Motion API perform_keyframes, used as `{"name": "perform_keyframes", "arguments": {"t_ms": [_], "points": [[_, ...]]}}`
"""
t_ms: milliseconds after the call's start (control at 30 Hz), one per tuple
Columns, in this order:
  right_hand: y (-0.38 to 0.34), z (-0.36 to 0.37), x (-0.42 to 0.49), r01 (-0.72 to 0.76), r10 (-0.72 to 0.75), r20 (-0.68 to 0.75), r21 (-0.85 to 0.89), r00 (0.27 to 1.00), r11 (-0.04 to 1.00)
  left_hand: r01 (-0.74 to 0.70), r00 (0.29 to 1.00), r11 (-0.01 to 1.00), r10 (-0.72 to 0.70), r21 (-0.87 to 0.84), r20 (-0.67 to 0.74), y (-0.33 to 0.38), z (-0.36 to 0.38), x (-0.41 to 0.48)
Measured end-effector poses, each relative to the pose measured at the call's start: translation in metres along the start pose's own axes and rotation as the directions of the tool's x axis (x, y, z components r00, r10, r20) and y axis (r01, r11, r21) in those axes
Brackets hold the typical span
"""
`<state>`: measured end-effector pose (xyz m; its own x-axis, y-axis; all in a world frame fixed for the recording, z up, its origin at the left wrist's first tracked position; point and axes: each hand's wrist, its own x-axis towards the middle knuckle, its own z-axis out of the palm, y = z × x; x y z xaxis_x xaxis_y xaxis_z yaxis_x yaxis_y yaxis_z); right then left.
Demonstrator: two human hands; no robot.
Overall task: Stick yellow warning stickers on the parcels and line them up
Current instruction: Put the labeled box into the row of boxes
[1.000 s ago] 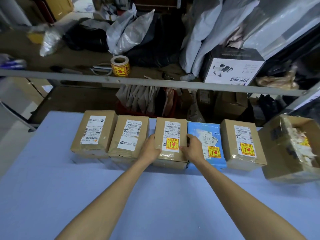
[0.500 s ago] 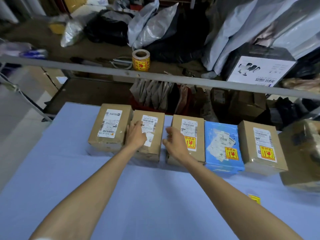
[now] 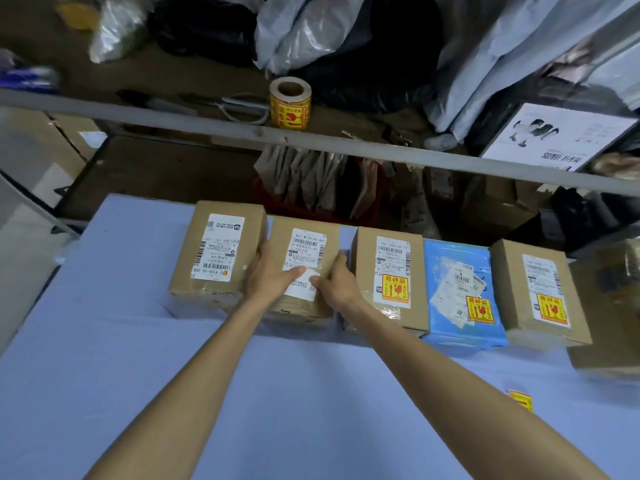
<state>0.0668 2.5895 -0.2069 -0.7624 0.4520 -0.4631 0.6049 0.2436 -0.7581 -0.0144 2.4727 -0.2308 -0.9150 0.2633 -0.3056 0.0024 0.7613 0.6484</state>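
Head view showed us both hands on the second parcel (image 3: 304, 261) from the left: our left hand (image 3: 273, 275) flat against its left edge, our right hand (image 3: 334, 284) cupping its near right corner, fingers curled on the cardboard. That box lay straight ahead, long axis running away from us, label barcode at the far end, unstickered. We judged the loose yellow sticker (image 3: 521, 400), on the blue table (image 3: 104, 341), nearer our right hand.

Five parcels (image 3: 388, 271) in row; three right bear yellow stickers (image 3: 394, 288).
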Motion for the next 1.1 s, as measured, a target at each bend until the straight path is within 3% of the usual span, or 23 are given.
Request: {"name": "perform_keyframes", "arguments": {"t_ms": [167,500,700,867,1100], "points": [[0.002,0.001,-0.014,0.017,-0.017,-0.017,0.006,1.000,1.000,0.136,0.990,0.967,-0.126,-0.214,0.060,0.003,-0.016,-0.010],[0.014,-0.010,-0.084,0.126,-0.114,-0.072,0.188,0.991,0.974,0.034,0.999,0.900,-0.049,-0.434,-0.022,-0.007,-0.048,-0.089],[0.056,0.002,-0.127,0.116,-0.115,-0.015,0.157,0.993,0.981,0.117,0.992,0.881,-0.129,-0.457,0.007,-0.042,-0.032,-0.159],[0.100,-0.004,-0.157,-0.001,-0.013,0.101,0.137,0.995,0.991,0.265,0.964,0.837,-0.236,-0.480,0.120,-0.069,-0.001,-0.216],[0.155,-0.053,-0.171,-0.099,0.086,0.058,0.293,0.995,0.951,0.257,0.965,0.852,-0.200,-0.456,0.170,-0.027,0.045,-0.237]]}}
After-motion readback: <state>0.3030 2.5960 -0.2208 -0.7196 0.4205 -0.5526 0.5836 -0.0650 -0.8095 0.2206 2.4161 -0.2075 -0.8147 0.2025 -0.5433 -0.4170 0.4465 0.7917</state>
